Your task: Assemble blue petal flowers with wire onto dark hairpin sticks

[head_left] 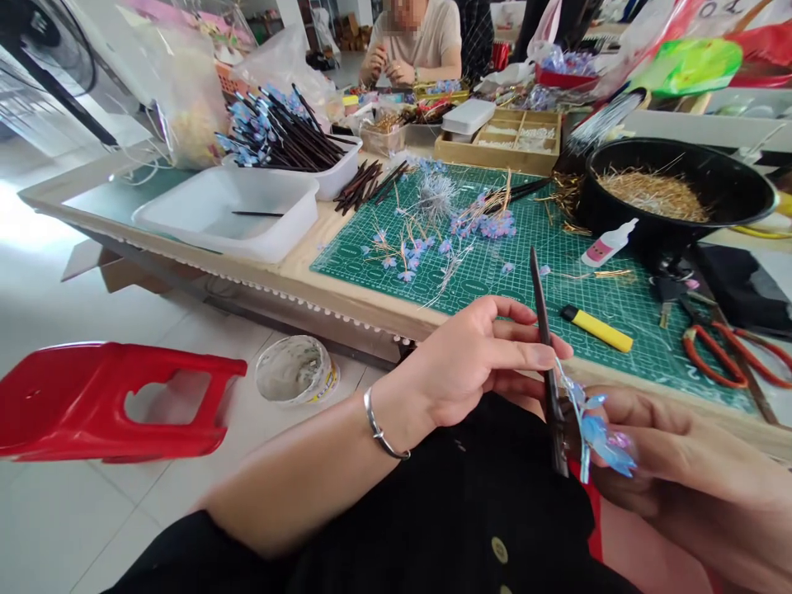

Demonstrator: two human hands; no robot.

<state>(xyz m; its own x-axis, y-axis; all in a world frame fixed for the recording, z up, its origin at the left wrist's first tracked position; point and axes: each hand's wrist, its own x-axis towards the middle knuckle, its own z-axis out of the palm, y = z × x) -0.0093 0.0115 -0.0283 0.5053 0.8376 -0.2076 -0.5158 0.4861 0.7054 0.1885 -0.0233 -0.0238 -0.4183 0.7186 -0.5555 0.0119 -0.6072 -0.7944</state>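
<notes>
My left hand (476, 363), a silver bangle on its wrist, pinches a dark wooden hair stick (539, 289) between thumb and fingers. The stick stands tilted, its thin tip pointing up and away. At its lower, thicker end is a spray of blue fabric flowers (597, 433) with a pink bit and silvery wire stems. The fingers of my right hand (662, 441) are closed on those flowers beside the stick, partly hiding them. On the green cutting mat (371, 285) beyond lie loose blue-purple flowers (408, 256) on wires and a bundle of silver wire (436, 194).
A yellow utility knife (597, 327), orange-handled scissors (711, 355) and a glue bottle (610, 243) lie on the right. Behind them stands a black bowl (730, 216) of gold wires. Left are white trays (278, 239), a red stool (80, 396) and a bucket (297, 371). A person (426, 41) sits opposite.
</notes>
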